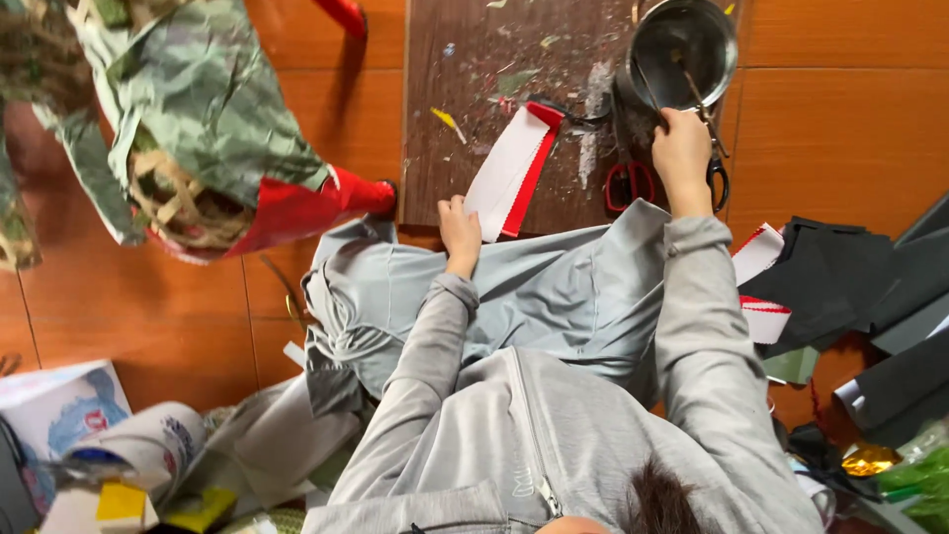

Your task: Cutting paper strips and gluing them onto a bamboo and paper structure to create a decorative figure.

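Observation:
My left hand (460, 230) rests on the near end of a white paper strip with a red edge (511, 170), which lies on a stained brown board (494, 89). My right hand (681, 156) is closed around the handle of a thin brush (697, 99) whose tip dips into a round metal pot (682, 51) at the board's far right. Red-handled scissors (629, 178) lie just left of that hand, and black-handled scissors (716, 163) lie just right of it. Grey trousers and grey sleeves fill the lower middle.
A woven frame covered in green paper with red patches (198, 129) stands at the upper left on the orange tiled floor (840, 119). Black paper sheets and rolls (850, 287) and more red-and-white strips (759, 287) lie at the right. Paper rolls clutter the lower left.

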